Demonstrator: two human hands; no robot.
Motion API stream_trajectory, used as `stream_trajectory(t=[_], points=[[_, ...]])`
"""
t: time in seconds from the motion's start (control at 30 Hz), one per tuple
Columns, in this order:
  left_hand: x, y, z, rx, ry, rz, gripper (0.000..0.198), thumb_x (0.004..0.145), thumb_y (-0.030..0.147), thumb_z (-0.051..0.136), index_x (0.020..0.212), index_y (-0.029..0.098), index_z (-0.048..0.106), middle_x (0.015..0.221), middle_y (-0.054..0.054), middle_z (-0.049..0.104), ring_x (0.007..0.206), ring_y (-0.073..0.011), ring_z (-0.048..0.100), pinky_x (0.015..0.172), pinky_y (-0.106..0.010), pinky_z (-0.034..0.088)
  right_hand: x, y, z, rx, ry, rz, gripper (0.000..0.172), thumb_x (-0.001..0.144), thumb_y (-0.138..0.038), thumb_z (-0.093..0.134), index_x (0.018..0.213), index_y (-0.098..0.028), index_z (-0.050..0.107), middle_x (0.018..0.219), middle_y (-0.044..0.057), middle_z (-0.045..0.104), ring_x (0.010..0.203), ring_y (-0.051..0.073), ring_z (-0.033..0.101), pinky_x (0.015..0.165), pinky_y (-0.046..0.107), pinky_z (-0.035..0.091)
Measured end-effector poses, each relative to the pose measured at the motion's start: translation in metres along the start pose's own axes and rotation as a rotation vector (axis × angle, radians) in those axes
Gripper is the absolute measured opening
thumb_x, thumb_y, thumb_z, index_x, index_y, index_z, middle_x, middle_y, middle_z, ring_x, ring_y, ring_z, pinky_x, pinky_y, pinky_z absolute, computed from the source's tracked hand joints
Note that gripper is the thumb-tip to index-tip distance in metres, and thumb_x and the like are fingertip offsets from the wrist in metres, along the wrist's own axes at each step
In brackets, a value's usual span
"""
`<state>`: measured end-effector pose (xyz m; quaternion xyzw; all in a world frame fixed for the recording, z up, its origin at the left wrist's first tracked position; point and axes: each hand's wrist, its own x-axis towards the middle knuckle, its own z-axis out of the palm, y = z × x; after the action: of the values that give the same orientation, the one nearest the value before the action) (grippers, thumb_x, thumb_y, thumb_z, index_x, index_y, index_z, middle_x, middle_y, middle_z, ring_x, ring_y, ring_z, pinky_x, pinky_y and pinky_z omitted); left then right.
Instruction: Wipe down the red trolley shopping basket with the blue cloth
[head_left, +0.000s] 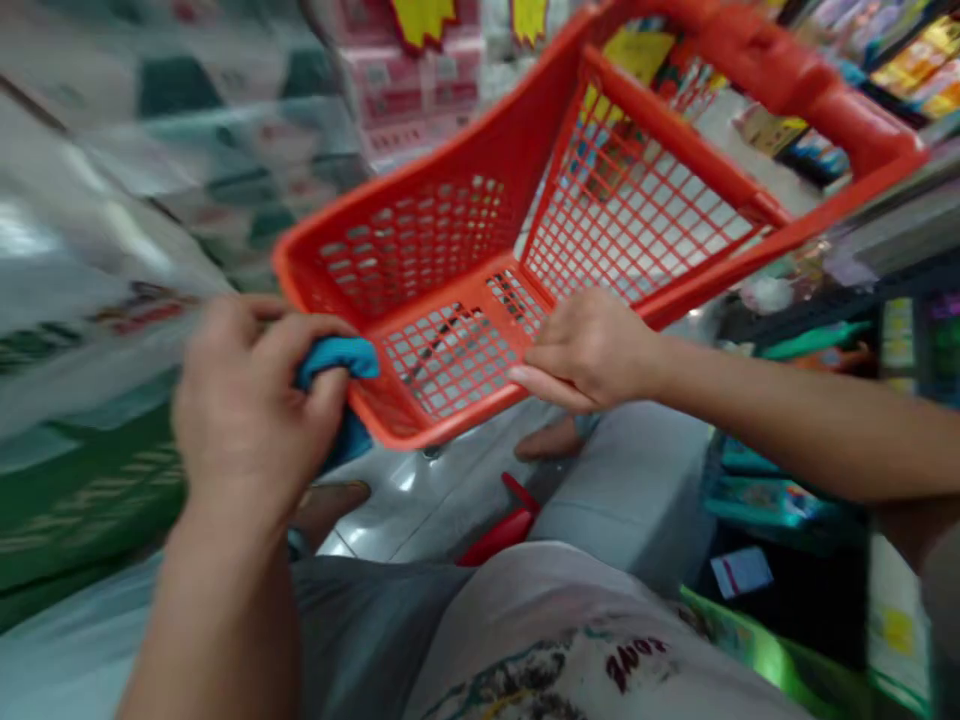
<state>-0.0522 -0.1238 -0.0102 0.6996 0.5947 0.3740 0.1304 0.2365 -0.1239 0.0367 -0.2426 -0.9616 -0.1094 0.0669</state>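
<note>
Left hand (251, 400) clutches a bunched blue fabric cloth (337, 362) against the left-end rim of a red plastic mesh basket (517, 130); right hand (589, 350) grips its near rim. Basket is tilted, in front of the person, above the glossy pale tiled floor (420, 500). Cloth contact looks underway at the left end; parts done versus left, can't tell.

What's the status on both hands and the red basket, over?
Left hand gripping blue cloth at corner of red basket. Right hand gripping its near rim. Pink boxes beyond, blurred.
</note>
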Motion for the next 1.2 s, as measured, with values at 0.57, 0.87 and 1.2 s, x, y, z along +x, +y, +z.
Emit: stream_trajectory(t=[0.57, 0.87, 1.2], points=[[-0.063, -0.012, -0.028, 0.116, 0.135, 0.064, 0.037, 0.079, 0.009, 0.057, 0.108, 0.027, 0.070, 0.115, -0.005, 0.058, 0.107, -0.0218, 0.058, 0.094, -0.035, 0.051, -0.008, -0.046, 0.005, 0.208, 0.339, 0.004, 0.028, 0.096, -0.013, 0.054, 0.069, -0.019, 0.059, 0.062, 0.001, 0.060, 0.057, 0.016, 0.049, 0.062, 0.035, 0.032], [-0.064, -0.032, 0.006, -0.247, 0.494, -0.315, 0.028, 0.080, 0.014, 0.050, 0.102, 0.023, 0.064, 0.108, -0.004, 0.061, 0.106, -0.0184, 0.059, 0.103, -0.034, 0.046, 0.002, -0.054, 0.007, 0.201, 0.458, 0.084, 0.032, 0.092, -0.011, 0.061, 0.062, -0.020, 0.055, 0.055, -0.001, 0.052, 0.055, 0.015, 0.043, 0.060, 0.034, 0.031], [-0.061, -0.044, 0.011, -0.358, 0.581, -0.488, 0.037, 0.079, 0.018, 0.054, 0.115, 0.025, 0.055, 0.116, -0.002, 0.061, 0.107, -0.0165, 0.059, 0.100, -0.030, 0.045, 0.009, -0.054, 0.009, 0.187, 0.488, 0.091, 0.033, 0.091, -0.013, 0.063, 0.061, -0.021, 0.052, 0.055, -0.001, 0.050, 0.055, 0.015, 0.041, 0.059, 0.035, 0.030]])
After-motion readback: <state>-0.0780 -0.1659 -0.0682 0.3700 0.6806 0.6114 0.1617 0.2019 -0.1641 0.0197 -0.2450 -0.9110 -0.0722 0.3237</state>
